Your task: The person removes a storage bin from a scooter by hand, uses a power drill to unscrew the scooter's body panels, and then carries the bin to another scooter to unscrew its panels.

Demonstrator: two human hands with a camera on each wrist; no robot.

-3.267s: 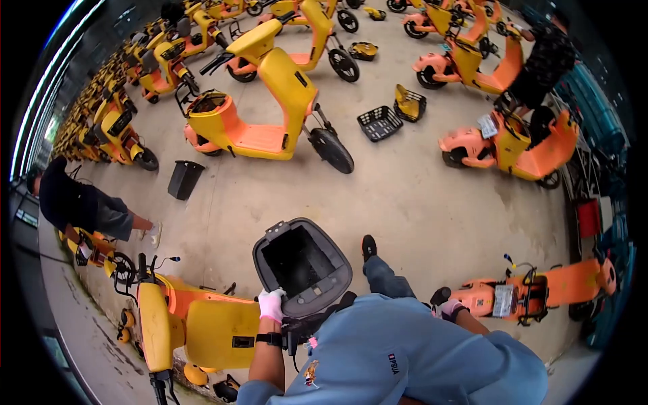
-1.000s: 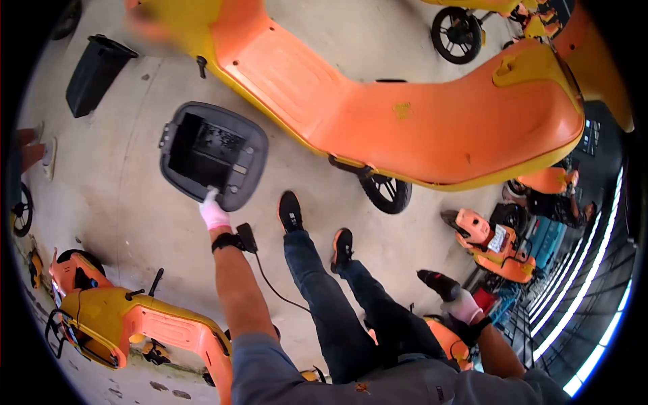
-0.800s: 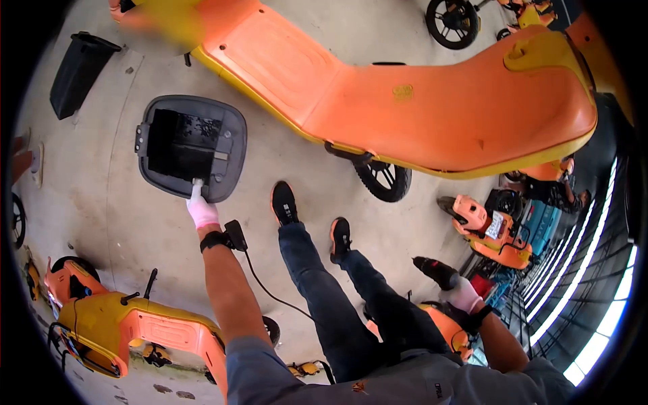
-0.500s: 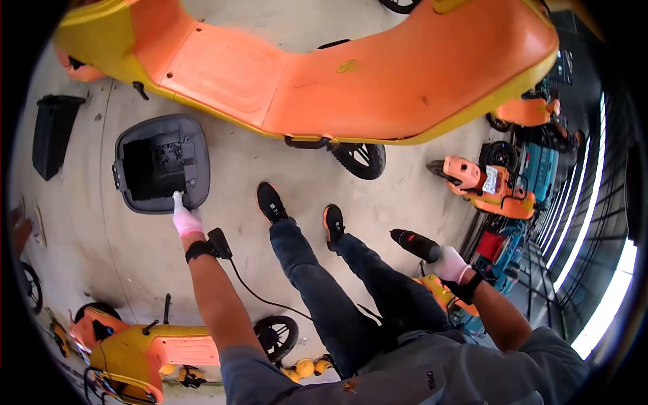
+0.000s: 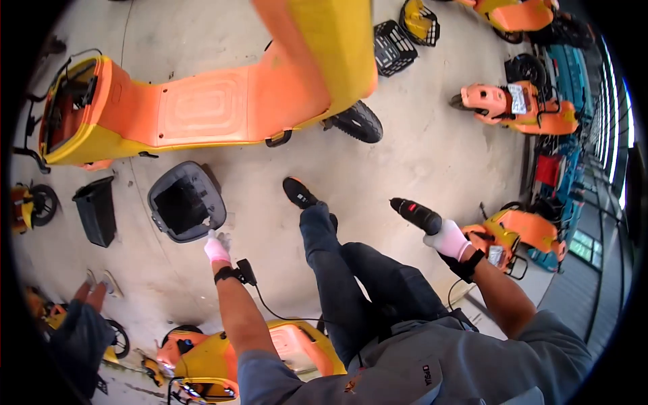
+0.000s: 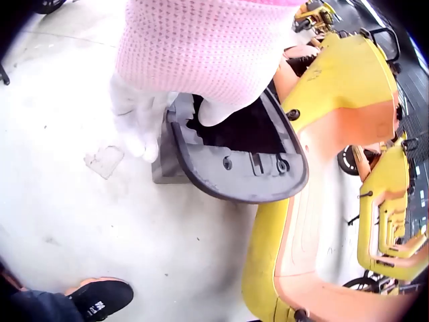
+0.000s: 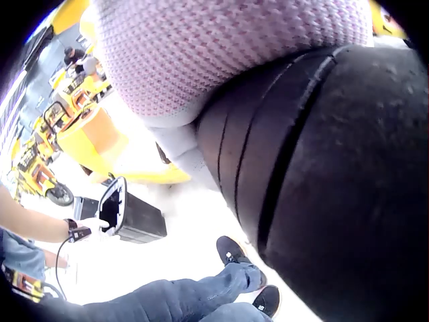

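Observation:
My left hand (image 5: 216, 243), in a pink glove, grips the near rim of a dark grey plastic seat tub (image 5: 183, 209) held low over the concrete floor. In the left wrist view the left hand (image 6: 173, 121) hooks its fingers (image 6: 137, 127) over the tub's rim (image 6: 248, 171), with the open cavity facing away. My right hand (image 5: 444, 237), also gloved, holds a black power drill (image 5: 413, 213) out beside my right leg. In the right wrist view the drill's body (image 7: 335, 194) fills the frame under the right hand (image 7: 201, 134).
A yellow and orange scooter (image 5: 202, 108) without its seat stands just beyond the tub. A black bin (image 5: 96, 210) sits to the left. Black baskets (image 5: 393, 47) lie at the far side. More scooters (image 5: 520, 108) stand right and below me (image 5: 270, 344). Another person (image 5: 74, 331) is at lower left.
I have walked around the scooter carrying the tub by its rim; the tub now hangs beside the scooter's footboard. The drill stays in my right hand, raised a little.

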